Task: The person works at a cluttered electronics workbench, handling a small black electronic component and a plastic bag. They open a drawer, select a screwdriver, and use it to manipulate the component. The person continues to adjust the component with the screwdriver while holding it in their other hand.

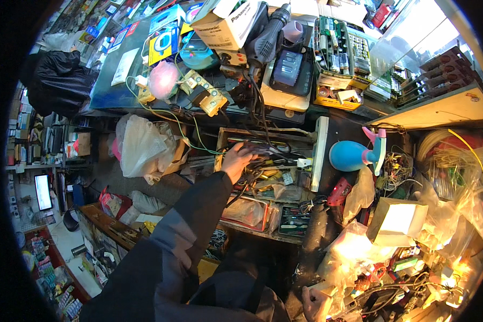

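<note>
My left hand (238, 161) reaches into an open drawer (320, 155) full of tools and cables. Its fingers are bent over a dark item among black cables (268, 152); what exactly they grip is hidden. Yellow-handled tools (271, 175) lie in the drawer beside the hand. At the lower edge, my right hand (315, 304) shows only in part, next to a clear plastic bag (349, 257). Its fingers are too hidden to tell how they are placed.
A blue spray bottle (349, 155) and a red power tool (338, 192) lie right of the drawer. On the counter behind are a heat gun (268, 40) and battery boxes (333, 48). A white plastic bag (142, 147) stands left; an open carton (397, 221) sits right.
</note>
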Demonstrator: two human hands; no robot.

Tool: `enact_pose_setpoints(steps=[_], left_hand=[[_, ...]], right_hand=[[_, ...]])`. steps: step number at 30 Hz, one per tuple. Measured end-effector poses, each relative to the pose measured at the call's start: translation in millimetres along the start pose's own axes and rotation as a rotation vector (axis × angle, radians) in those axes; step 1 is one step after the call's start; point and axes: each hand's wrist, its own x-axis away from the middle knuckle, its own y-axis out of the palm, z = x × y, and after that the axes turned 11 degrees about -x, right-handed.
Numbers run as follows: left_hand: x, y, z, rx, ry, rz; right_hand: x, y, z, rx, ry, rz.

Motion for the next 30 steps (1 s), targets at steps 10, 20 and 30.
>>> enact_pose_setpoints(steps=[10,20,30], left_hand=[[-4.5,-45.7,-55.4,-0.709,0.334,0.352],[-46.8,-48.1,-70.2,-1.845,0.582,0.325],[-58.9,-9.2,-19.6,-2.052,0.201,0.083]], right_hand=[[12.2,4.0,24.6,0.02,0.055,-0.017],[38.2,6.2,81.3,0.601,-0.467,-0.075],[6.6,15.3,24.7,0.006,-0.064,0.002]])
